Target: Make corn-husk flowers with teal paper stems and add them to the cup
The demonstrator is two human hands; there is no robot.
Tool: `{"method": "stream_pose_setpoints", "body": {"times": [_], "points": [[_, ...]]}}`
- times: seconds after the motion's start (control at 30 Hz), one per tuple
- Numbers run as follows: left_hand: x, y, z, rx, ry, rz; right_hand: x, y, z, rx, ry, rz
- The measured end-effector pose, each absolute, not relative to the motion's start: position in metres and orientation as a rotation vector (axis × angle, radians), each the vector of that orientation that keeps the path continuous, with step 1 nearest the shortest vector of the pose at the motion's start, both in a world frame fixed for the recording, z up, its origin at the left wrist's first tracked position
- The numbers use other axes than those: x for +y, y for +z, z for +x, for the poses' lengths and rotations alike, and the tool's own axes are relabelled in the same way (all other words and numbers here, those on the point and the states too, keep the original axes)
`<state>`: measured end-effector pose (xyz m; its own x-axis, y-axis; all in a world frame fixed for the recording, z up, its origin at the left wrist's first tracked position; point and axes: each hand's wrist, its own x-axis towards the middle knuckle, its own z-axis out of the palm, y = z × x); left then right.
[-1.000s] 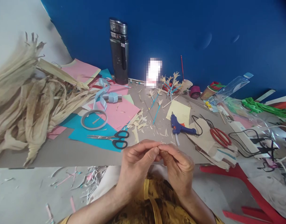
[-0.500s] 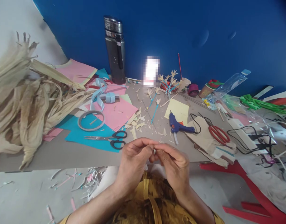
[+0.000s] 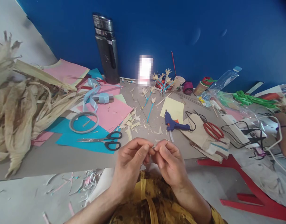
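Observation:
My left hand and my right hand meet over the table's front edge, thumbs and forefingers pinched and fingertips almost touching. Whatever lies between them is too small and hidden to name. Left of my hands, black-handled scissors lie on blue paper. Pale husk scraps are scattered just beyond my fingers. To the right rests a blue glue gun, partly on a yellow sheet. Farther back are small husk flowers on blue-wrapped stems, and a bunch of similar flowers.
Dried corn husks heap at the left, near a tape roll and a dark flask. Red-handled pliers lie on a glove. A power strip and cables are at right, beside another person's arm.
The view has swung right, so the table's things sit farther left. Another person's arm has come into sight at the right edge. My fingertips have parted slightly, still pinched.

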<state>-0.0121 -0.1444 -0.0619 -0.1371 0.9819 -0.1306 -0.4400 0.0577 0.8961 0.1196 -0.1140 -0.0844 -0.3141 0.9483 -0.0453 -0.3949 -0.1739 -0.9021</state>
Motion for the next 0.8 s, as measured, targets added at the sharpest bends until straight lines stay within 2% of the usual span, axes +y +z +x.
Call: {"method": "stream_pose_setpoints", "body": {"times": [0.23,0.5,0.63,0.8], "points": [[-0.146,-0.051,-0.018,1.079,1.493,1.436,-0.108,-0.078,0.123,-0.973,1.980,-0.670],[-0.140,-0.054,-0.028,1.164,1.419,2.121,-0.113,-0.087,0.125,-0.951,2.146,-0.585],[-0.142,-0.053,-0.023,1.176,1.394,2.041,-0.113,-0.089,0.123,-0.939,2.142,-0.642],[-0.141,-0.052,-0.024,1.073,1.236,1.341,-0.111,-0.090,0.122,-0.907,2.199,-0.483]]}}
